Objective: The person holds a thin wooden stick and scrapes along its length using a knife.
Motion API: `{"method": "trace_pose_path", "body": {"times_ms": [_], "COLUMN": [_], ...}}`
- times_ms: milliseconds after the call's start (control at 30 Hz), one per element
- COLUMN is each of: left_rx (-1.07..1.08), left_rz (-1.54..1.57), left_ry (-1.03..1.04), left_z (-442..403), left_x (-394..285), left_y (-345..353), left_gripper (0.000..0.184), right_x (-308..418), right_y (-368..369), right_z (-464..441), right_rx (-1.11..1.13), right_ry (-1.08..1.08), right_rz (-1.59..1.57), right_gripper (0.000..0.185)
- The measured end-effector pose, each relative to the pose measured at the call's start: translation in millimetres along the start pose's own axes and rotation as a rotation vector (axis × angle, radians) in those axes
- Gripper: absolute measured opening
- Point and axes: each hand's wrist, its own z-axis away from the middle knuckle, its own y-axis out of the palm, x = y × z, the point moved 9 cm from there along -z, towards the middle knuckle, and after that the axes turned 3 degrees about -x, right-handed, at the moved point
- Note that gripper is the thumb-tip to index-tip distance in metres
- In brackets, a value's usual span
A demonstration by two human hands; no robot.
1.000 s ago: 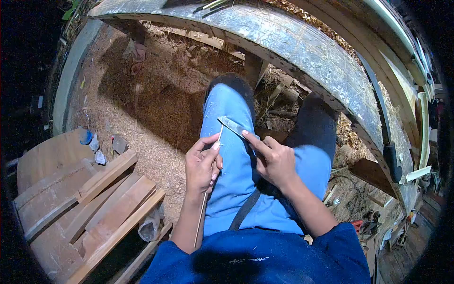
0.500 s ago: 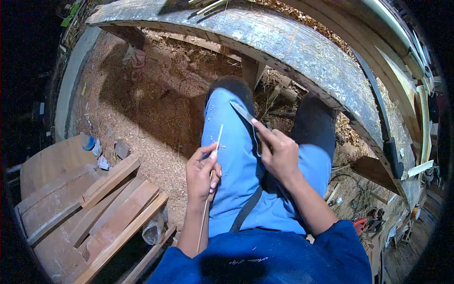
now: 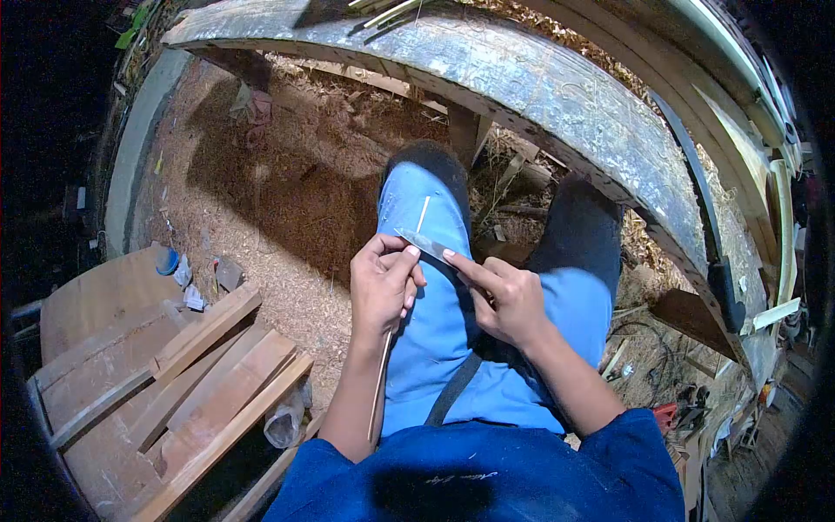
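My left hand [image 3: 385,283] pinches a thin pale wooden stick [image 3: 377,390] above my blue-trousered thigh. The stick's short end sticks out past the fingers over the knee; its long end runs back along my forearm. In my right hand [image 3: 507,297] is a knife [image 3: 422,243], its handle hidden in the fist and the index finger laid along the blade. The blade crosses the stick just beyond my left fingertips, close to the left thumb. Small shavings lie on the trousers.
A long weathered plank bench [image 3: 539,83] curves in front of my knees, with a dark long-bladed tool [image 3: 720,287] at its right. Wooden boards [image 3: 228,391] are piled at lower left, near a blue-capped item [image 3: 167,261]. Shavings cover the ground [image 3: 304,235].
The knife has moved left and toward me, from above the knee onto the stick by my left fingers. My left hand has shifted slightly up and right.
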Motion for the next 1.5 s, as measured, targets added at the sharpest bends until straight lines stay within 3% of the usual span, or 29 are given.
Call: {"method": "trace_pose_path", "body": {"times_ms": [267, 367, 600, 667, 900, 1500], "left_rx": [-0.008, -0.019, -0.019, -0.022, -0.029, -0.065], "left_rz": [0.026, 0.036, 0.051, 0.064, 0.053, 0.108], "left_ry": [-0.006, -0.014, -0.037, -0.048, -0.077, -0.101], "left_z": [6, 12, 28, 25, 17, 24], "left_x": [7, 9, 12, 8, 8, 10], "left_y": [-3, -5, -8, -7, -7, -8], "left_gripper": [0.016, 0.016, 0.014, 0.015, 0.023, 0.021], "right_x": [2, 1, -18, -26, 8, -11], "right_y": [-1, -5, -12, -13, 1, -4], "right_z": [-2, -7, -11, -7, 5, -2], "right_rx": [0.005, 0.002, -0.064, -0.171, 0.044, -0.066], "right_ry": [0.000, 0.037, 0.121, 0.153, -0.055, 0.087], "right_rz": [0.106, 0.134, 0.204, 0.156, -0.001, 0.160], "right_gripper": [0.070, 0.060, 0.059, 0.063, 0.064, 0.062]}}
